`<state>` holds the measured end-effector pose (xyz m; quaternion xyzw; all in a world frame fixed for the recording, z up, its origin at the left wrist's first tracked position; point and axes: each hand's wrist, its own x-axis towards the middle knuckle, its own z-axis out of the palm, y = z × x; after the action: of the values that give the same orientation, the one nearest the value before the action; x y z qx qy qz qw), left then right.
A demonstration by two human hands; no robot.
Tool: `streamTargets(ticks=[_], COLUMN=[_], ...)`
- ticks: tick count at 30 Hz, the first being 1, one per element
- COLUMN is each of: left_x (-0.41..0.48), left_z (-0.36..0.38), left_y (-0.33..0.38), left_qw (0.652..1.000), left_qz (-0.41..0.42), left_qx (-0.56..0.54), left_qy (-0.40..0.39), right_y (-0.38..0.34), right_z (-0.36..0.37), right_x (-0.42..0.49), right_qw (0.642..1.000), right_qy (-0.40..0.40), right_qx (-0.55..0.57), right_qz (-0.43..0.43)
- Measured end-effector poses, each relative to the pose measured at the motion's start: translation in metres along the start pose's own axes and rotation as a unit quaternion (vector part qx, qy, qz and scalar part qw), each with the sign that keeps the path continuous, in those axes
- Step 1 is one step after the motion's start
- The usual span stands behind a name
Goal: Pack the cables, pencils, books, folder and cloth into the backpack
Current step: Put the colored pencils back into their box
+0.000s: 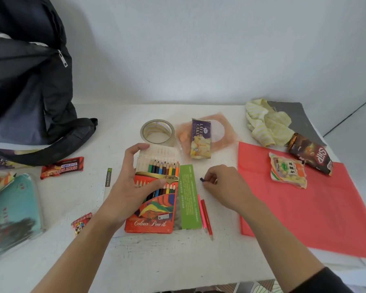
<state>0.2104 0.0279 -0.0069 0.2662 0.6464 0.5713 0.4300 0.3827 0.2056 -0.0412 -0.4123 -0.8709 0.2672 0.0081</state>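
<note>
An orange colour-pencil box (154,208) lies open at the table's middle, several pencils showing at its top. My left hand (133,182) grips the box, thumb across its front. My right hand (222,185) pinches a short dark pencil (202,179) just right of a green booklet (189,197). Two loose pencils, pink and red (205,216), lie beside the booklet. The black backpack (30,81) stands open at the far left. A red folder (304,208) lies at the right, with a yellow striped cloth (264,121) behind it.
A tape roll (157,132) and a layer cake packet (200,138) sit behind the pencil box. Snack packets (287,172) rest on the folder, another snack bar (61,167) lies near the backpack. A teal pouch (13,212) sits at the left edge.
</note>
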Motion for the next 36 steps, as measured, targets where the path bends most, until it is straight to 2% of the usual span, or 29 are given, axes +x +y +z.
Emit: streamTargets(ticks=[2,4,7,9,11,14,17,20,25,31,36], left_x=[-0.001,-0.002,-0.002,-0.002,-0.002,-0.003,-0.005,-0.007,-0.010,-0.011,-0.011], left_z=[0.001,0.002,0.003,0.003,0.002,0.000,-0.002,-0.003,-0.009,-0.015,-0.019], left_y=[0.002,0.004,0.007,0.010,0.014,0.016,0.017,0.017,0.014,0.014,0.014], left_qw=[1.000,1.000,1.000,0.999,0.998,0.997,0.996,0.996,0.995,0.995,0.995], left_qz=[-0.002,-0.001,0.004,0.015,0.028,0.039,0.049,0.048,0.048,0.041,0.031], left_qx=[0.004,0.011,0.022,0.030,0.042,0.049,0.042,0.030,0.029,0.042,0.036], left_qy=[-0.004,-0.006,-0.013,-0.022,-0.029,-0.040,-0.057,-0.071,-0.085,-0.083,-0.082], right_y=[-0.007,-0.024,-0.048,-0.060,-0.072,-0.085,-0.093,-0.099,-0.103,-0.112,-0.112], right_z=[-0.006,-0.016,-0.024,-0.023,-0.023,-0.029,-0.034,-0.035,-0.033,-0.034,-0.037], right_x=[0.000,-0.002,-0.005,-0.003,-0.002,0.001,0.006,0.011,0.018,0.024,0.026], right_qw=[0.995,0.974,0.938,0.927,0.925,0.900,0.873,0.873,0.881,0.894,0.887], right_qy=[0.045,0.077,0.040,0.017,0.041,0.065,-0.012,-0.052,-0.026,-0.015,-0.017], right_qx=[0.083,0.206,0.331,0.350,0.338,0.398,0.466,0.467,0.465,0.441,0.453], right_qz=[-0.030,-0.055,-0.101,-0.134,-0.167,-0.166,-0.143,-0.132,-0.077,-0.074,-0.085])
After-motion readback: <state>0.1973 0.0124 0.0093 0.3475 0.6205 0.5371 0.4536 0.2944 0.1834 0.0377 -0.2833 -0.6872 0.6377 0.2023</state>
